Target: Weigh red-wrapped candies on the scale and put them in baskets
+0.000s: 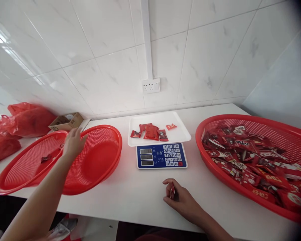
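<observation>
- Left hand, fingers spread wide, over the stacked red baskets at far left.
- Right hand resting near on the counter, curled around a small red packet.
- Scale with packets just beyond; full basket at right.

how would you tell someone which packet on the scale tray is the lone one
Start at the blue-faced scale in the middle of the white table and look at its white tray. Most red packets huddle together near the front; the lone packet lies apart at the right, smaller and orange-red.
</observation>
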